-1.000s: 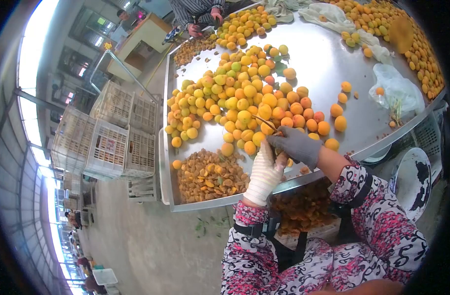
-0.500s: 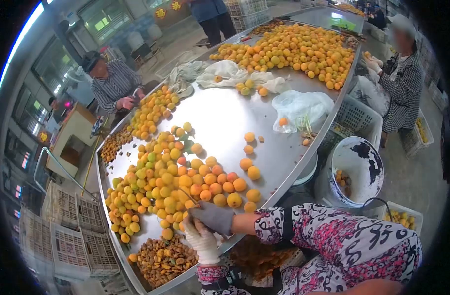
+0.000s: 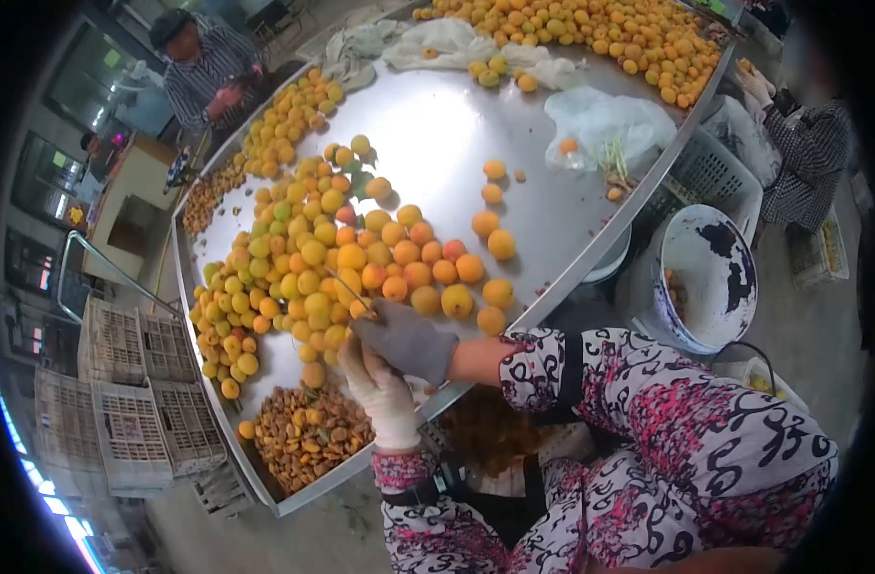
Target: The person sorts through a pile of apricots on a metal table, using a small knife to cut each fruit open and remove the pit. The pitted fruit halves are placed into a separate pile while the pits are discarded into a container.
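My right hand [image 3: 405,339], in a grey glove, is closed on a thin knife [image 3: 347,289] whose narrow blade points up and left over the apricots. Pressed close against it is my left hand [image 3: 375,392], in a white knit glove, with curled fingers; whatever they hold is hidden. Just beyond both hands a pile of whole apricots [image 3: 313,251], orange to greenish yellow, spreads over the metal table [image 3: 428,182]. Left of my left hand, in the table's near corner, lies a heap of brownish apricot pieces [image 3: 308,445].
A raised rim edges the table. White buckets [image 3: 705,277] and crates [image 3: 719,177] stand at right; stacked crates [image 3: 136,435] stand at left. A plastic bag [image 3: 605,124] and cloths [image 3: 476,50] lie on the table. Co-workers sit at the left [image 3: 203,81] and right [image 3: 815,153].
The view has tilted down, so the table and my hands sit higher in it. Both hands stay together at the pile's near edge, the knife still in my right hand.
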The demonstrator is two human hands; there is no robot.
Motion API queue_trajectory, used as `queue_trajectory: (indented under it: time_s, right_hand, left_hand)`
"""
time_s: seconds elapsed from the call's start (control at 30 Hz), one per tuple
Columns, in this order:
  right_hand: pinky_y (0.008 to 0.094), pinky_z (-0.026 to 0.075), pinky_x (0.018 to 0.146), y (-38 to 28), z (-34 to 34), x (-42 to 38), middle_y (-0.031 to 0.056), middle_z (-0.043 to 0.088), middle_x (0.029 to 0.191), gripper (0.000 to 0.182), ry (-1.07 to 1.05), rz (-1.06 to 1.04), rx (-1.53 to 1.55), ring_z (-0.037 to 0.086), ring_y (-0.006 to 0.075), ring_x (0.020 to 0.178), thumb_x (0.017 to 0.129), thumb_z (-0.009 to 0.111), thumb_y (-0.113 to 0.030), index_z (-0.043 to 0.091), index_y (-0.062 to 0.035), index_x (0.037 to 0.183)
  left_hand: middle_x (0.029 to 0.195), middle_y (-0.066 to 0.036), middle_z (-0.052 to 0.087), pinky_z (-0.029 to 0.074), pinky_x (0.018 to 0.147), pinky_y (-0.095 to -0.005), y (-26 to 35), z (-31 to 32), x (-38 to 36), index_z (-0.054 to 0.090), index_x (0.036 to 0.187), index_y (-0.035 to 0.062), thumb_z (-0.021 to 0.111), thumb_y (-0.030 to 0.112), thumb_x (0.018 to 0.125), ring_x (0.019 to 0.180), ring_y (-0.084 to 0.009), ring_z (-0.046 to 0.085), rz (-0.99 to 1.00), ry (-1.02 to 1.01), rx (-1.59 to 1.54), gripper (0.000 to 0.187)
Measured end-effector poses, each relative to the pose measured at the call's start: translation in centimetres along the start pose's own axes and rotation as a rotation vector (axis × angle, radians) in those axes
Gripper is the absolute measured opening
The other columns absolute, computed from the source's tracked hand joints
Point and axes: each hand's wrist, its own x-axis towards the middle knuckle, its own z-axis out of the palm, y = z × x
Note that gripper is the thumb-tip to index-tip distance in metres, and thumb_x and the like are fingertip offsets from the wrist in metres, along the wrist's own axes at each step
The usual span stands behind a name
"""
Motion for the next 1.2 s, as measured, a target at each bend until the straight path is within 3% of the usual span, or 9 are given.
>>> queue_trajectory:
  time_s: [0.1, 0.17, 0.27, 0.37, 0.4, 0.57, 0.8, 0.97, 1.2]
  right_hand:
    - [0.0383, 0.047, 0.07, -0.5, 0.2, -0.2, 0.0209, 0.061, 0.083, 0.039, 0.031, 0.094, 0.036, 0.06, 0.0329, 0.079, 0.087, 0.05, -0.036, 0.055, 0.0022, 0.093]
    - [0.0383, 0.046, 0.068, 0.5, 0.3, -0.4, 0.0213, 0.06, 0.083, 0.037, 0.0, -0.073, -0.117, 0.059, 0.0337, 0.079, 0.087, 0.051, -0.034, 0.054, 0.0021, 0.093]
    - [0.0363, 0.047, 0.067, 3.0, 1.6, -0.1, 0.0207, 0.058, 0.085, 0.03, 0.07, -0.277, -0.198, 0.059, 0.0308, 0.077, 0.084, 0.056, -0.028, 0.053, 0.0004, 0.095]
    - [0.0301, 0.047, 0.065, 1.5, 1.4, 0.7, 0.0117, 0.059, 0.087, 0.039, 0.0, 0.22, 0.165, 0.057, 0.015, 0.075, 0.083, 0.059, -0.032, 0.053, 0.001, 0.102]
    - [0.0301, 0.047, 0.065, 1.0, 1.2, 0.4, 0.0117, 0.059, 0.087, 0.039, -0.018, 0.221, 0.172, 0.057, 0.015, 0.075, 0.083, 0.059, -0.032, 0.053, 0.001, 0.102]
    - [0.026, 0.047, 0.063, 4.1, 2.5, 0.6, 0.004, 0.06, 0.09, 0.034, -0.241, 0.419, 0.747, 0.057, 0.0098, 0.075, 0.084, 0.061, -0.029, 0.055, -0.0038, 0.106]
    - [0.0254, 0.045, 0.055, -1.4, -0.4, -1.7, 0.0036, 0.056, 0.08, 0.033, -0.208, 0.369, 0.325, 0.055, 0.0107, 0.068, 0.081, 0.062, -0.028, 0.054, -0.0034, 0.102]
    - [0.0262, 0.039, 0.042, -0.1, -1.3, -1.5, 0.0047, 0.054, 0.07, 0.03, -0.344, 0.398, 0.354, 0.049, 0.0121, 0.05, 0.078, 0.061, -0.025, 0.055, -0.0043, 0.098]
    - [0.0258, 0.037, 0.042, 0.4, -3.3, -0.2, 0.0034, 0.052, 0.062, 0.027, -0.561, 0.343, -0.013, 0.046, 0.0106, 0.047, 0.076, 0.061, -0.025, 0.058, -0.0047, 0.093]
  left_hand:
    - [0.113, -0.011, 0.051, 0.044, 0.087, -0.0313, -0.6, -0.9, -0.2, 0.044, 0.117, -0.0006, 0.045, 0.023, 0.094, 0.102, -0.0191, 0.052, 0.047, -0.042, 0.026, 0.033]
    - [0.116, -0.013, 0.05, 0.044, 0.088, -0.0325, 0.5, -0.3, 0.7, 0.045, 0.118, -0.0006, 0.046, 0.02, 0.094, 0.104, -0.0201, 0.051, -0.366, 0.078, -0.42, 0.032]
    - [0.117, -0.013, 0.05, 0.044, 0.088, -0.0324, -0.7, -0.6, 0.0, 0.047, 0.118, -0.0005, 0.044, 0.016, 0.094, 0.103, -0.0206, 0.052, -0.028, 0.059, 0.212, 0.03]
    - [0.114, -0.01, 0.052, 0.043, 0.089, -0.0323, -1.9, -0.5, -0.3, 0.048, 0.117, 0.0001, 0.046, 0.021, 0.094, 0.102, -0.0188, 0.053, 0.18, 0.037, 0.291, 0.032]
    - [0.112, -0.009, 0.054, 0.042, 0.089, -0.0314, 1.5, 0.6, 0.2, 0.049, 0.116, 0.0011, 0.049, 0.027, 0.093, 0.102, -0.0176, 0.052, -0.363, 0.197, -0.366, 0.035]
    - [0.106, -0.008, 0.056, 0.042, 0.087, -0.0295, 2.6, 0.4, 0.4, 0.054, 0.11, 0.002, 0.046, 0.033, 0.093, 0.097, -0.0159, 0.053, -0.371, 0.264, -0.434, 0.037]
    - [0.105, -0.008, 0.056, 0.043, 0.087, -0.0307, 2.1, 0.1, 0.5, 0.056, 0.106, 0.0024, 0.04, 0.034, 0.095, 0.095, -0.0172, 0.054, -0.3, 0.104, -0.208, 0.037]
    - [0.107, -0.014, 0.059, 0.042, 0.093, -0.0362, 1.3, -2.5, 1.1, 0.056, 0.108, -0.0013, 0.048, 0.031, 0.092, 0.101, -0.0249, 0.055, -0.654, -0.088, -0.916, 0.037]
    - [0.088, -0.012, 0.056, 0.043, 0.088, -0.0406, -0.5, -9.3, 2.7, 0.054, 0.094, 0.0, 0.055, 0.029, 0.088, 0.091, -0.0256, 0.053, -0.557, -0.105, -1.235, 0.029]
